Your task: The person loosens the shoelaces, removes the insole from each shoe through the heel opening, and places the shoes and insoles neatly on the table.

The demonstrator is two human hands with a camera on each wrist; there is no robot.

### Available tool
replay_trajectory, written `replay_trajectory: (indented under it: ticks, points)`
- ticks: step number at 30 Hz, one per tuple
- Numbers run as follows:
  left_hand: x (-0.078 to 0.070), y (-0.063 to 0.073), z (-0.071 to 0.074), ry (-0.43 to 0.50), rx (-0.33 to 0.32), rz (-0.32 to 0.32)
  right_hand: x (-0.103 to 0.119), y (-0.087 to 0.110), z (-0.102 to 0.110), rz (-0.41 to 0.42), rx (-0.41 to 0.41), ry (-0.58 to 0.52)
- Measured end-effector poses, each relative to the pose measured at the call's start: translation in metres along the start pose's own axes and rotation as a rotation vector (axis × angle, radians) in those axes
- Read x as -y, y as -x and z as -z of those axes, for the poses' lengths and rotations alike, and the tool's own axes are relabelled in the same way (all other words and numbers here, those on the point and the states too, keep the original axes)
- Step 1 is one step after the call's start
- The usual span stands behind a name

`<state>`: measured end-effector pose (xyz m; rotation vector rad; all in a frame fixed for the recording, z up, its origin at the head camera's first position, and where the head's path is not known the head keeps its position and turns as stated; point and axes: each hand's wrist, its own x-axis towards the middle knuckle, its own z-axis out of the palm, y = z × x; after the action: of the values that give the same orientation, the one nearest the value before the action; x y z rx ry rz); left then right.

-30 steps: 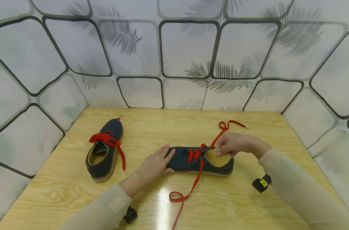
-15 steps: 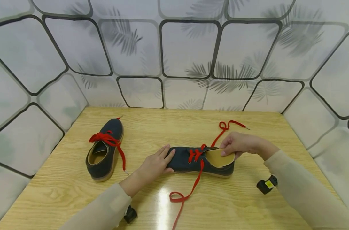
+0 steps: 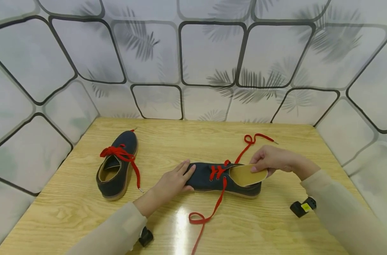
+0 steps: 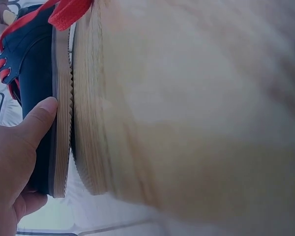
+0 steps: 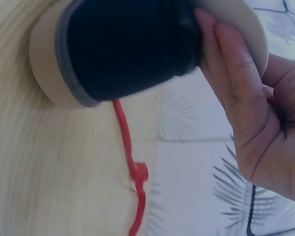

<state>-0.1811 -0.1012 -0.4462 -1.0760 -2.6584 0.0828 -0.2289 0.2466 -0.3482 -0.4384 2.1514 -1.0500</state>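
Note:
A dark blue shoe [image 3: 201, 176] with red laces lies sole down on the wooden table, toe to the left. My left hand [image 3: 172, 184] holds its toe; in the left wrist view the thumb [image 4: 40, 118] presses the side just above the ribbed sole [image 4: 63, 128]. At the heel, my right hand [image 3: 273, 161] pinches the back end of a tan insole [image 3: 244, 176]. That end rises above the shoe's collar, while its front part is hidden inside. In the right wrist view fingers [image 5: 241, 64] lie under the pale insole [image 5: 248, 24], behind the dark heel [image 5: 128, 49].
A second dark blue shoe [image 3: 110, 187] stands at the left with its red lace [image 3: 118, 152] tied in a bow. Loose red lace ends run from the held shoe, one toward the back [image 3: 249, 140], one toward the front edge [image 3: 198, 220]. A patterned wall [image 3: 209, 53] bounds the table.
My right hand has moved right and slightly up, drawing the insole's back end out past the heel of the shoe. My left hand has stayed on the toe.

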Motion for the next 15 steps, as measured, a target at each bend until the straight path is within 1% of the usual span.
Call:
replay_trajectory:
  ticks: [6,8,12,15]
  points:
    - [0.001,0.0,0.001,0.051,0.039,0.004,0.0,0.01,0.005,-0.008,0.005,-0.02]
    - [0.002,-0.001,0.001,0.058,0.033,-0.002,0.0,0.011,0.005,-0.007,0.013,-0.022]
    - [0.003,-0.004,0.0,0.06,0.002,-0.025,0.0,0.016,0.007,-0.007,0.001,-0.01]
    - [0.005,-0.006,0.0,0.064,0.011,-0.026,0.0,0.02,0.01,-0.006,-0.011,0.002]
